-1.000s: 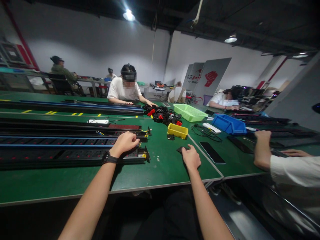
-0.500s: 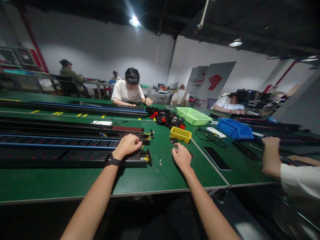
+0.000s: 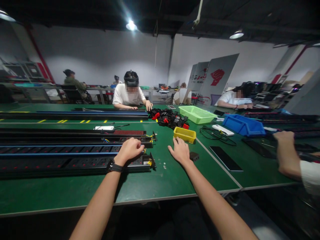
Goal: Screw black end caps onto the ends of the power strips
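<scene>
My left hand point(image 3: 130, 150), with a dark watch at the wrist, lies with curled fingers over the end of a long black power strip point(image 3: 75, 162) with red dots along it. Its fingertips are partly hidden. At that strip's right end a black end piece point(image 3: 152, 161) stands out beside yellow wires. My right hand point(image 3: 180, 150) is held over the green table, fingers spread, just in front of a small yellow bin point(image 3: 185, 135). I see nothing held in it, though its underside is hidden. Close to its wrist lies a small dark block point(image 3: 194, 156).
Beyond the bin are a pile of black and red parts point(image 3: 168, 118), a green basket point(image 3: 197, 114) and a blue bin point(image 3: 243, 125). A dark flat panel point(image 3: 225, 158) and cable point(image 3: 217, 136) lie to the right. A co-worker's arm point(image 3: 287, 155) is at far right; another person point(image 3: 130, 95) sits opposite.
My right hand has shifted from a pointing, half-curled pose to spread fingers, now covering the spot where a small black part lay. My left hand stays on the strip. The view has turned slightly.
</scene>
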Available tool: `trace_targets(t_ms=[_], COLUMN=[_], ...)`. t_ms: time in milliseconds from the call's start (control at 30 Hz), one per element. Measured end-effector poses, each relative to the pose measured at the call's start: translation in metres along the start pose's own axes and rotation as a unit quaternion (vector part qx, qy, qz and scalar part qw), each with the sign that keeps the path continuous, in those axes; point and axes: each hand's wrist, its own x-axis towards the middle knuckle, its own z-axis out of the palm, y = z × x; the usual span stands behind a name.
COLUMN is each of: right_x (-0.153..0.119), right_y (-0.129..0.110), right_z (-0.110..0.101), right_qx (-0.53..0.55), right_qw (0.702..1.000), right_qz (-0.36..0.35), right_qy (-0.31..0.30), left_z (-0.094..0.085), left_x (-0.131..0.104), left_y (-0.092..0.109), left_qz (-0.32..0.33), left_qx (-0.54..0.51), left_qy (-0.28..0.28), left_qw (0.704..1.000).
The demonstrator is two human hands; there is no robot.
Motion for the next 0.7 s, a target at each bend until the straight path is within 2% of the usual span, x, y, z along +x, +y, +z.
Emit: trace_targets(t_ms=[200,300,433,567,700], right_x=[-0.0018,-0.0037,-0.0055,-0.0063,-0.0068], right_y=[0.0016,0.0005,0.0004,0.0017,0.0011], right_z=[-0.0012,-0.0053,-0.0027,0.002,-0.0016], right_qx=[0.02,0.022,-0.018,-0.044,-0.038], right_qw=[1.0,1.0,0.996,0.993,0.994], right_qz=[-0.005,0.004,0.058,0.103,0.103], right_qy=[-0.02,0.016,0.068,0.04,0.006], left_z=[0.0005,-0.0003,-0.0016,-0.001,0.0001], left_x=[0.0002,0.0007,0.0011,0.0012,0.0007], left_y=[-0.001,-0.0001,0.0017,0.0018,0.001], left_qz=[-0.001,-0.002,-0.004,-0.004,-0.005], left_qx=[-0.001,-0.003,-0.006,-0.008,-0.009], left_qy=[-0.004,-0.003,-0.002,-0.002,-0.001], left_qw=[1.0,1.0,1.0,1.0,1.0])
